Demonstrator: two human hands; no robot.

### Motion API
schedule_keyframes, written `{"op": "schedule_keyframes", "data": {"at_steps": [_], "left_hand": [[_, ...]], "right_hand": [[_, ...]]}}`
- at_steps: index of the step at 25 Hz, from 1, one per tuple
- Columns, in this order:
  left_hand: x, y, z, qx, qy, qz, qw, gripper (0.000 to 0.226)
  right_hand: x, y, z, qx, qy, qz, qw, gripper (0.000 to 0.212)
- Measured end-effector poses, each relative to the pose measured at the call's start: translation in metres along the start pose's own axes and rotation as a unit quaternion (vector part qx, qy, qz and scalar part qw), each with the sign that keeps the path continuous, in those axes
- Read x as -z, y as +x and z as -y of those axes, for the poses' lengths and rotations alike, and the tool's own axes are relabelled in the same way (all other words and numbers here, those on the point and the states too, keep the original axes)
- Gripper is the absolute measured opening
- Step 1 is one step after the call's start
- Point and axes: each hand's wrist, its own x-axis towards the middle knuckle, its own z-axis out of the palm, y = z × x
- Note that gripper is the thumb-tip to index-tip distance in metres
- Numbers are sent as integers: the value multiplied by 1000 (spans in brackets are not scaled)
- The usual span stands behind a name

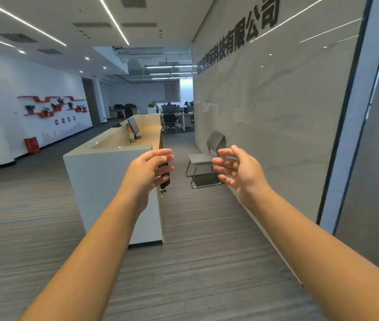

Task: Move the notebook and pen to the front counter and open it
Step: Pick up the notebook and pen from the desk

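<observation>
Both my arms reach forward at chest height. My left hand point(148, 169) is open, fingers spread and slightly curled, holding nothing. My right hand point(238, 169) is open too, palm turned inward, empty. Ahead and to the left stands the white front counter point(105, 172), its end wall just behind my left hand. Its beige inner desk holds a monitor point(133, 126) and a small bottle point(131, 136). I see no notebook and no pen anywhere in view.
A grey chair point(207, 156) on a metal frame stands against the grey marble wall point(276, 112) to the right. Striped grey carpet point(195, 262) runs between counter and wall. A red box point(32, 145) sits by the left wall. Office desks lie far behind.
</observation>
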Motion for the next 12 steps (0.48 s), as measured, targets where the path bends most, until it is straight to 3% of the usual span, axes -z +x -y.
{"op": "schedule_keyframes", "data": {"at_steps": [12], "left_hand": [[-67,236,60,-3,9,-56,998,24]], "right_hand": [[25,260,-30,-8,11,8,1000,31]]}}
